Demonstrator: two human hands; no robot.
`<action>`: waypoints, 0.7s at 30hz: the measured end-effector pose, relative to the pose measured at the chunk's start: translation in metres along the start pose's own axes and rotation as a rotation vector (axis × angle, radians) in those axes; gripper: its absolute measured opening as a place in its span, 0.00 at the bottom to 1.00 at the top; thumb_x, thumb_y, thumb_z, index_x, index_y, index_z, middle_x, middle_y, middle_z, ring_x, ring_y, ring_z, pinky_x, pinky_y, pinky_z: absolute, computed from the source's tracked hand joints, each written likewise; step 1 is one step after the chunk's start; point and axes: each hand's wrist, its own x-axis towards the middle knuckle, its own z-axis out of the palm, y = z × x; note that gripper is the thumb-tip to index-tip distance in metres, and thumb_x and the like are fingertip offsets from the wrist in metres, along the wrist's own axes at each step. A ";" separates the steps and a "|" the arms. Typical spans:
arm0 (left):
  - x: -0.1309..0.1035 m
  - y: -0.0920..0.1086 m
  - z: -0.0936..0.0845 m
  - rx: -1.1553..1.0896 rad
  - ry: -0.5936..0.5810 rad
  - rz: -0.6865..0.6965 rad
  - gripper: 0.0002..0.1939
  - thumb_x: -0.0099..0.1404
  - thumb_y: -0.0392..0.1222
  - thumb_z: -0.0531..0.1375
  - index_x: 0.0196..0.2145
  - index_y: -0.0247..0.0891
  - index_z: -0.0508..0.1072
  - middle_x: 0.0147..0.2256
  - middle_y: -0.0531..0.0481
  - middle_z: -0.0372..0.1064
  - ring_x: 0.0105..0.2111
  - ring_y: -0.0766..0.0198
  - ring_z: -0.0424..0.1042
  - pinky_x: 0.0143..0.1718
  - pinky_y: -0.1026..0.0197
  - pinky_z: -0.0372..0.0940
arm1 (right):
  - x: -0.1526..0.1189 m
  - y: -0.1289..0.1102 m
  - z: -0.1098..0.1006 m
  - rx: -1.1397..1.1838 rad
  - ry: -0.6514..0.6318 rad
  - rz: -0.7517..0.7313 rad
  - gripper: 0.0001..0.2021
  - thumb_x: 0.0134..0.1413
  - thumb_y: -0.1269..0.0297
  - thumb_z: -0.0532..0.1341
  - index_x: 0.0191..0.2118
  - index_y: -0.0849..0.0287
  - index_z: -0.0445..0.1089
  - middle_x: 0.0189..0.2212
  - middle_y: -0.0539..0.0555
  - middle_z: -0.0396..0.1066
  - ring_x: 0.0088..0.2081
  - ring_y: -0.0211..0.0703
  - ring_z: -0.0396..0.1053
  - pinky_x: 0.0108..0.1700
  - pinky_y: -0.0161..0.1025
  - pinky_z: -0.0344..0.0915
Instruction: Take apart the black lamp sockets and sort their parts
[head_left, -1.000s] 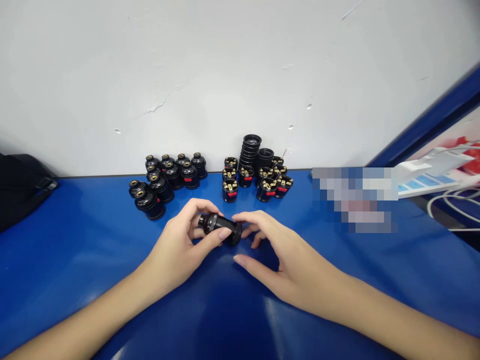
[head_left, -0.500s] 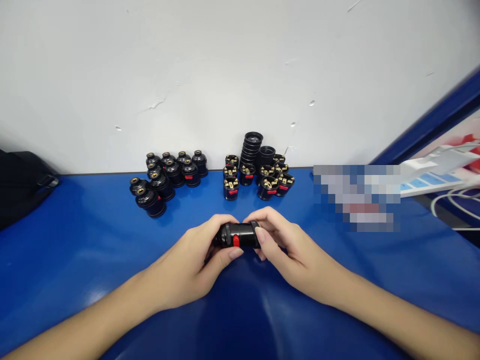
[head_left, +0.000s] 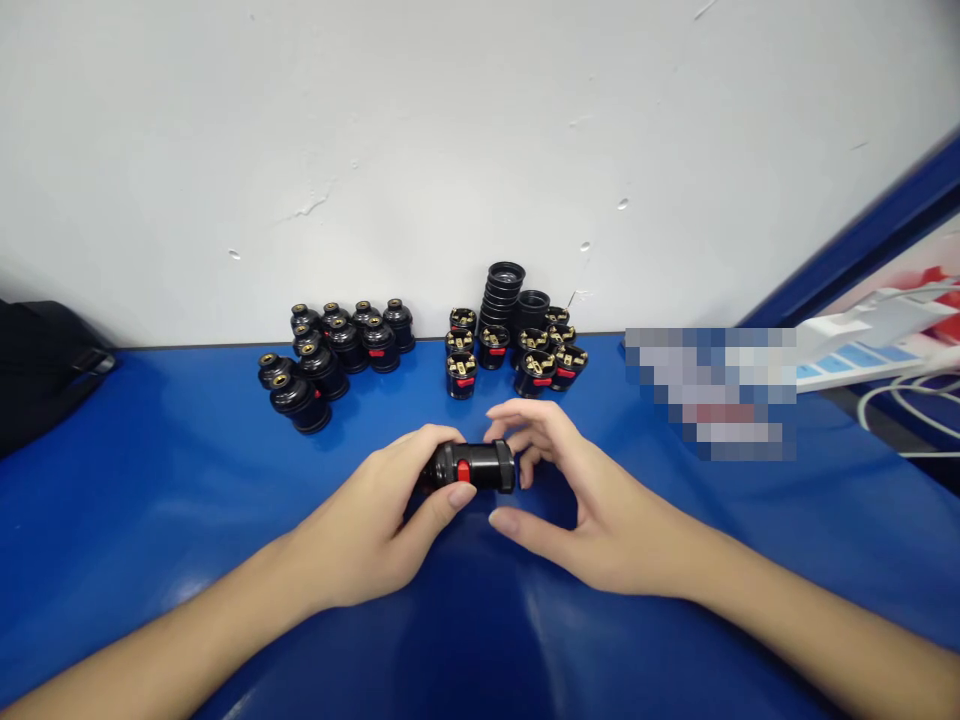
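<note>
A black lamp socket (head_left: 484, 467) with a red switch lies sideways above the blue table, its ringed end pointing right. My left hand (head_left: 401, 505) is closed around its left part, thumb below the red switch; the fingers behind it are partly hidden. Just off the ringed end, my right hand (head_left: 581, 490) is open, thumb and fingers spread apart with nothing between them. Behind the hands stand several black socket bodies (head_left: 536, 374) with brass contacts on top and red switches. Among them rises a stack of black threaded rings (head_left: 502, 295).
At the back left, several domed black sockets (head_left: 301, 402) stand grouped on the blue table (head_left: 187, 440) by the white wall. A black bag (head_left: 49, 370) sits at the far left. On the right are a pixelated patch and white cables (head_left: 892, 400).
My right hand has let go of the socket's ringed end, its thumb dropping away and its fingers opening. My left hand still holds the socket, shifted slightly left.
</note>
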 end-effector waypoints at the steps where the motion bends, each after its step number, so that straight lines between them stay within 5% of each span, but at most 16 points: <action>1: 0.000 0.000 0.000 0.002 -0.004 0.001 0.09 0.81 0.47 0.53 0.53 0.43 0.67 0.40 0.53 0.72 0.36 0.62 0.70 0.38 0.60 0.61 | 0.001 -0.002 0.001 0.023 -0.003 0.057 0.21 0.72 0.62 0.63 0.64 0.49 0.56 0.45 0.52 0.71 0.42 0.43 0.70 0.46 0.43 0.72; 4: 0.000 0.000 0.000 -0.002 -0.011 0.010 0.08 0.80 0.46 0.55 0.54 0.44 0.66 0.42 0.53 0.73 0.39 0.61 0.71 0.40 0.60 0.62 | 0.002 -0.005 0.002 0.053 -0.033 0.119 0.11 0.78 0.60 0.53 0.60 0.51 0.59 0.37 0.49 0.69 0.38 0.42 0.69 0.44 0.42 0.71; 9: 0.000 0.000 -0.001 -0.009 -0.025 0.001 0.09 0.81 0.45 0.55 0.56 0.44 0.65 0.46 0.51 0.74 0.42 0.60 0.73 0.44 0.58 0.64 | 0.000 -0.001 0.003 0.058 0.029 0.079 0.24 0.67 0.62 0.66 0.62 0.48 0.56 0.46 0.51 0.68 0.41 0.41 0.69 0.47 0.42 0.72; 13: 0.001 0.000 0.000 0.001 -0.038 0.004 0.09 0.80 0.46 0.55 0.54 0.44 0.66 0.46 0.51 0.74 0.44 0.58 0.74 0.46 0.57 0.66 | 0.001 0.000 0.003 0.101 -0.009 0.122 0.11 0.76 0.59 0.56 0.59 0.50 0.59 0.37 0.48 0.68 0.37 0.41 0.70 0.44 0.41 0.72; 17: 0.003 -0.003 0.002 0.039 -0.031 0.015 0.11 0.80 0.46 0.56 0.56 0.45 0.65 0.49 0.50 0.73 0.46 0.57 0.74 0.48 0.55 0.67 | 0.001 -0.001 0.002 0.070 0.009 0.093 0.26 0.67 0.63 0.66 0.64 0.49 0.55 0.45 0.50 0.68 0.35 0.38 0.69 0.42 0.40 0.72; 21: 0.004 -0.005 0.002 0.063 -0.038 0.032 0.11 0.80 0.46 0.56 0.57 0.45 0.65 0.50 0.49 0.73 0.48 0.56 0.74 0.49 0.54 0.67 | 0.001 -0.003 -0.001 -0.009 -0.080 0.191 0.15 0.75 0.54 0.58 0.60 0.52 0.62 0.28 0.43 0.62 0.27 0.39 0.63 0.31 0.38 0.63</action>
